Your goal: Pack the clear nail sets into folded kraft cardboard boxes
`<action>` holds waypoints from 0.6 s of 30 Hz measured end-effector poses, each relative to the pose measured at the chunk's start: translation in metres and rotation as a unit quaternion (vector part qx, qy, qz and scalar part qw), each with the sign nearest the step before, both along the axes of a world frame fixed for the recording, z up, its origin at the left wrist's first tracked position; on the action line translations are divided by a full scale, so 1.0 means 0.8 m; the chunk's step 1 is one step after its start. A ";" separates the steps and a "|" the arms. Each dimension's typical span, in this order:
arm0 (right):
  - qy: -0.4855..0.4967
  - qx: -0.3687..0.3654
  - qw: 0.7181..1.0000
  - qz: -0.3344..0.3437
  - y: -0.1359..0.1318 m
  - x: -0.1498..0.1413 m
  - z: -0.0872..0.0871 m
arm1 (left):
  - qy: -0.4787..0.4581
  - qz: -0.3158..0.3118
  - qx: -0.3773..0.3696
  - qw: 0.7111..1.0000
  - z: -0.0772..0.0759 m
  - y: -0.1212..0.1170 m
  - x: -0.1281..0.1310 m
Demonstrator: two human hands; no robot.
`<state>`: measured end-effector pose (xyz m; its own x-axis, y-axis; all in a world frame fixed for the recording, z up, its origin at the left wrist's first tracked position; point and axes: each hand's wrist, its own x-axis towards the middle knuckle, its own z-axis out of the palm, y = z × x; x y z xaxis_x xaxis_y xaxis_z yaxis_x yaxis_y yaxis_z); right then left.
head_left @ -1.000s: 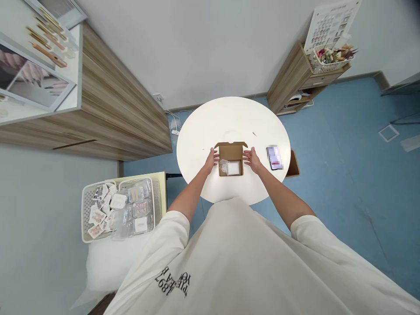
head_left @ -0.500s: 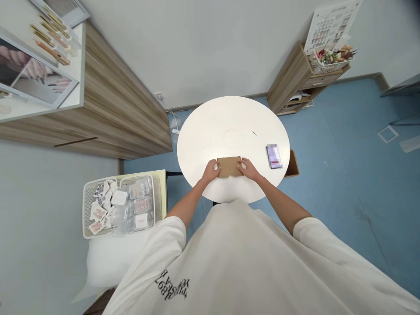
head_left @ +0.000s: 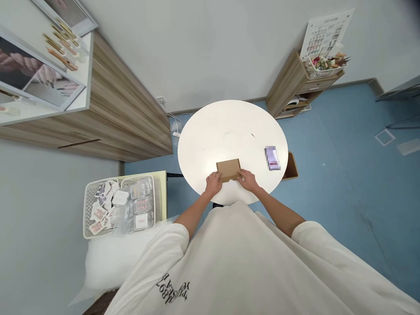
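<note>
A small brown cardboard box (head_left: 229, 169) lies near the front edge of the round white table (head_left: 229, 118), its front side facing me. My left hand (head_left: 214, 183) grips the box's front left corner, fingers curled against it. On the opposite corner, my right hand (head_left: 248, 180) holds the front right side with thumb and fingers. Whatever the box contains is hidden under its lid. A pixelated purple phone-like object (head_left: 272, 158) rests at the table's right, apart from my right hand. A tiny dark item (head_left: 253, 135) lies farther back.
Left of me, white baskets (head_left: 85, 210) hold cards and clear plastic cases on a side table. A wooden cabinet (head_left: 131, 105) stands at the left wall, a smaller one (head_left: 285, 83) at the back right. A brown bin (head_left: 290, 167) sits beside the table.
Both hands have slid from the box's sides down to its front corners. More of the box's front face shows, and the box is turned slightly. The view has shifted a little.
</note>
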<state>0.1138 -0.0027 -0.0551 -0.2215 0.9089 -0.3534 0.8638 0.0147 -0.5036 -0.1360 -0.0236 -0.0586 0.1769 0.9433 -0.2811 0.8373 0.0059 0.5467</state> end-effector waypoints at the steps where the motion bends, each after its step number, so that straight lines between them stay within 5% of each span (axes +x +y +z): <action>1: 0.007 -0.003 1.000 -0.007 0.002 -0.001 0.003 | -0.002 -0.001 -0.006 1.000 0.004 0.000 0.000; 10: 0.073 0.028 0.996 -0.031 0.032 0.005 0.049 | -0.043 0.094 0.024 0.994 0.054 0.026 0.003; 18: 0.114 0.037 0.985 -0.123 0.058 -0.007 0.048 | -0.113 0.189 -0.006 0.975 0.037 0.060 0.012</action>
